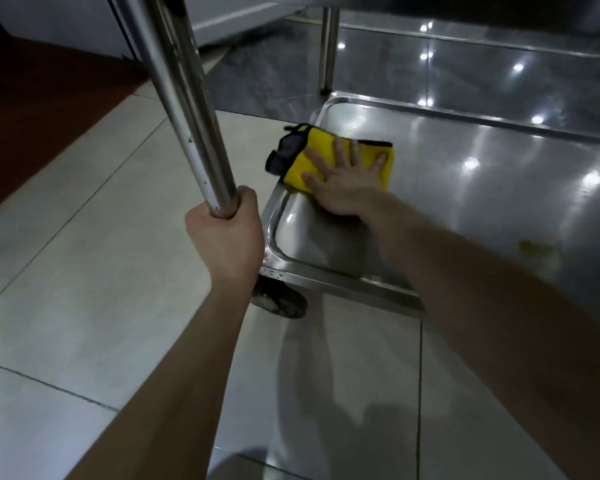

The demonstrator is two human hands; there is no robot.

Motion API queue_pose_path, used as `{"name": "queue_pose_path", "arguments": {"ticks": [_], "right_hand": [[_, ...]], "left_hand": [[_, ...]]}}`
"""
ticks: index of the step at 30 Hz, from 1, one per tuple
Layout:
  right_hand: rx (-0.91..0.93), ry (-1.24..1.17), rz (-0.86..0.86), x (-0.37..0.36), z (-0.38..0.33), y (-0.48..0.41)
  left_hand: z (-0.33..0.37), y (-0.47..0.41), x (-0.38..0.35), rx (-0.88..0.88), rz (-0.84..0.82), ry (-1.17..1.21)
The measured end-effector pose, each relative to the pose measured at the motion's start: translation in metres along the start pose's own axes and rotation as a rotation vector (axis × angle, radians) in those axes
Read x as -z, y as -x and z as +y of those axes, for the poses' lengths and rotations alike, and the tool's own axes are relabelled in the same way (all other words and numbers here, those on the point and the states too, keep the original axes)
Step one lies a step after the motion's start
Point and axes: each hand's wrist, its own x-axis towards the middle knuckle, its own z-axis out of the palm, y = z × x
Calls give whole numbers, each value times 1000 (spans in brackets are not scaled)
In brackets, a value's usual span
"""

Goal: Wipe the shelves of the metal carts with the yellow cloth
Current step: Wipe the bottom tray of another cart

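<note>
Two hands engaged; left hand (pixel 227 233) wrapped fully round the near post (pixel 184 98) of the metal cart, fingers and thumb closed on the tube, lower centre-left of frame; I read this as bracing, so the cart does not roll on its caster (pixel 281 303). Right hand (pixel 347 181) lies flat, fingers straight and spread, palm pressing the yellow cloth (pixel 317 138) onto the bottom shelf (pixel 465 202); no pinch, nothing curled round the fabric.

Cloth sits folded at centre of frame, on the shelf's left edge; its dark grey end hangs out over the raised rim (pixel 272 216) toward the pale floor tiles (pixel 84 271); its long axis runs roughly left to right across the frame.

Key relation: cloth is directly under my right palm, at the left limit of the shelf; nearly all the bare steel lies to the right and upper right of frame; so I judge the coming stroke goes rightward, along the cloth's length, by the right arm alone.

A faint yellowish mark (pixel 537 249) shows on the shelf at right; stain or reflection, cannot tell. Risk: with flat pressure only, the cloth could bunch or slip off the rim.
</note>
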Motion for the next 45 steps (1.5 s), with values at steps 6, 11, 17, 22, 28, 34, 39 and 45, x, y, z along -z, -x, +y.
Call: {"name": "queue_pose_path", "arguments": {"ticks": [6,11,17,22,28,34,39,45], "right_hand": [[193,33,-6,-24,-37,111],[261,17,-97,-16,2,160],[64,-13,-61,-6,92,141],[-141,-9,-33,12,120,49],[-192,-14,-43,19,59,-28],[51,-34,-1,-4,-25,22],[222,12,-13,-24,-33,106],[137,-12,-125,-9,51,182]], "left_hand": [[12,4,3,13,-9,-51],[13,5,6,21,-39,-59],[8,3,5,13,-60,-20],[0,2,3,2,-20,16],[-1,2,0,5,-19,17],[2,1,0,8,-16,-12],[5,0,6,39,-45,-109],[11,-4,13,66,-113,-215]]}}
